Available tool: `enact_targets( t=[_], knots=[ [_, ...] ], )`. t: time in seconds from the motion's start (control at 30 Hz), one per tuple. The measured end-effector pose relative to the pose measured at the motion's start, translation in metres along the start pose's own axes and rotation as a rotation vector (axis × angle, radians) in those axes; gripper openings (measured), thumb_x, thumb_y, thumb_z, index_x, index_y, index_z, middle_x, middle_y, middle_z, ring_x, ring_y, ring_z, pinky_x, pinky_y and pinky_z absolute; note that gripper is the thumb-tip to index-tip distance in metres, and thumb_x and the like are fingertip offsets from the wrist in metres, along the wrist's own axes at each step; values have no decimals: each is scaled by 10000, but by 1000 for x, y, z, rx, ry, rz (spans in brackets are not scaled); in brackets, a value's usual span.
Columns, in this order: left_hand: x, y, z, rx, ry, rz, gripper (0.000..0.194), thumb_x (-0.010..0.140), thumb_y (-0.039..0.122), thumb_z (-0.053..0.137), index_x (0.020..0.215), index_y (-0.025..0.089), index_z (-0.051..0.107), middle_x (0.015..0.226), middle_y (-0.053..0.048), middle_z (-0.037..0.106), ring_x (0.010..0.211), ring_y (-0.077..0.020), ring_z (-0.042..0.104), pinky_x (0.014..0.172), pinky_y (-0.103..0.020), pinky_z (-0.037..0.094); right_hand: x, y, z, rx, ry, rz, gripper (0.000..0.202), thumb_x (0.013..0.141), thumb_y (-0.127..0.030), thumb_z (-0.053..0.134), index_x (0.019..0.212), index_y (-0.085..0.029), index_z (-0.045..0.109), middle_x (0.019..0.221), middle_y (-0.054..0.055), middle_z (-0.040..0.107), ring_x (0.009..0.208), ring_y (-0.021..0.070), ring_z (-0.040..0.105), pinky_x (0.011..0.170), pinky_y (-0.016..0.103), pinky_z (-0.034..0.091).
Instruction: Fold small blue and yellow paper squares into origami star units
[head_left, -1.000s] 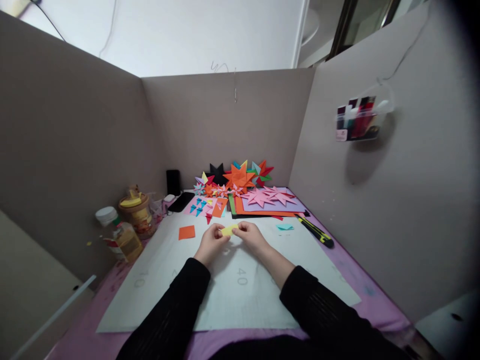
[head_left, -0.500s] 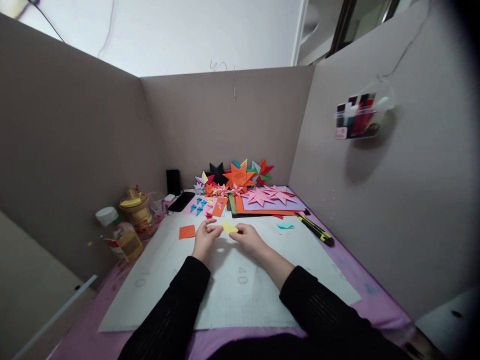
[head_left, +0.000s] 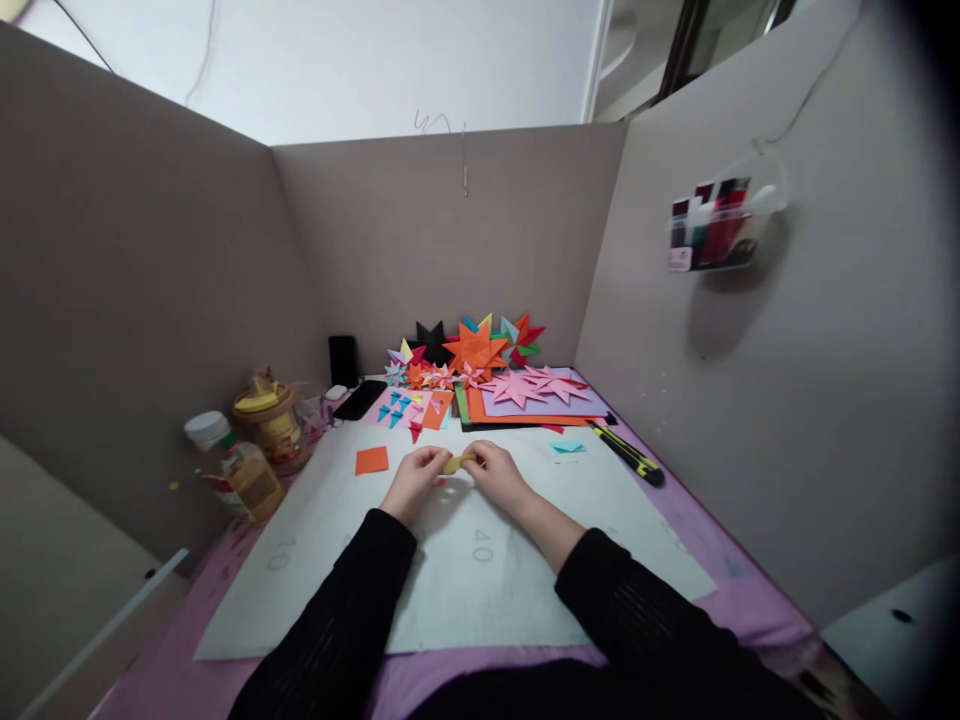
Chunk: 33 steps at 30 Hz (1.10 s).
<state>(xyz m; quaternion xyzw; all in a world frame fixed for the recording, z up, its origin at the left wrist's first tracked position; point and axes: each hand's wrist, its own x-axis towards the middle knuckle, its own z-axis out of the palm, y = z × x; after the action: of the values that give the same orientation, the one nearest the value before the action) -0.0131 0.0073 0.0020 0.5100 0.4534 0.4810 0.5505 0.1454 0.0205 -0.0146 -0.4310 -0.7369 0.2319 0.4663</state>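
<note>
A small piece of yellow paper (head_left: 454,464) is pinched between my two hands, just above the white mat (head_left: 525,590). My left hand (head_left: 412,482) grips its left end, and my right hand (head_left: 497,476) grips its right end. Fingers cover much of the paper, so its folds are hard to make out. To the left of my left hand lies an orange paper square (head_left: 371,460). A folded light-blue piece of paper (head_left: 568,447) rests to the right of my right hand.
Folded paper stars (head_left: 477,347) stand at the back, with coloured sheets (head_left: 540,422) before them. A yellow-black utility knife (head_left: 630,457) lies at the right edge. A glue bottle (head_left: 244,475), a tub (head_left: 270,425) and a phone (head_left: 361,400) are on the left.
The yellow paper has turned from showing a bright flat face to a narrower, darker strip. My left fingers have closed from a spread pose onto it. The view has shifted slightly.
</note>
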Motion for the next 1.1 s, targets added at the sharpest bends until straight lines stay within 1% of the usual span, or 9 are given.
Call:
enact_targets(
  t=[0.17,0.27,0.37,0.47,0.6,0.77,0.93,1.03,1.1],
  knots=[
    [-2,0,0,-29,-107,-17,333,638,398,697,804,116,633,756,-83,650,720,-179,628,579,-228,438,1,5,3,205,56,98,191,701,-125,452,792,-189,608,792,16,594,728,145,539,666,257,414],
    [-2,-1,0,-39,-118,-28,338,622,364,719,843,126,627,803,-89,657,747,-184,634,606,-242,453,1,3,5,331,52,163,218,710,-171,495,904,-178,595,852,34,601,748,145,551,662,258,436],
    [-2,-3,1,-27,-110,-4,342,614,347,726,857,131,617,791,-83,655,710,-167,625,593,-242,457,1,-2,5,412,30,192,317,699,-229,565,1011,-178,556,955,63,591,783,149,555,662,260,445],
    [-2,-3,2,-15,-112,18,347,617,346,721,858,124,607,780,-76,645,655,-144,602,560,-233,450,0,-5,5,401,38,200,321,693,-230,572,1009,-173,558,971,71,588,776,148,551,667,267,443],
    [-2,-3,3,-42,-93,-2,337,637,344,705,868,125,594,810,-71,639,675,-127,596,567,-209,443,0,-4,5,388,37,175,338,690,-202,541,1027,-181,562,974,58,600,799,151,553,679,262,444],
    [-1,-3,3,-83,-62,-8,359,675,377,663,920,135,560,771,-60,636,646,-135,603,542,-215,450,0,2,6,373,40,164,428,650,-109,459,1058,-196,554,1056,48,581,844,159,552,684,254,450],
    [1,-8,3,-3,-88,11,411,628,270,701,979,131,540,665,-40,639,523,-109,576,494,-190,417,1,3,5,277,65,131,449,644,-98,461,1073,-209,534,1043,45,562,750,138,535,641,250,448],
    [3,-10,1,37,-9,22,386,611,225,691,955,123,548,662,-47,649,504,-108,570,473,-184,405,2,2,0,230,91,70,393,659,-75,434,1009,-211,550,1040,44,531,716,120,520,626,246,446],
    [4,-9,-1,49,62,31,374,602,204,682,941,126,547,680,-47,654,519,-114,578,475,-186,409,1,2,-3,215,44,1,403,647,-29,398,958,-213,577,1099,50,487,743,112,526,645,248,445]
  ],
)
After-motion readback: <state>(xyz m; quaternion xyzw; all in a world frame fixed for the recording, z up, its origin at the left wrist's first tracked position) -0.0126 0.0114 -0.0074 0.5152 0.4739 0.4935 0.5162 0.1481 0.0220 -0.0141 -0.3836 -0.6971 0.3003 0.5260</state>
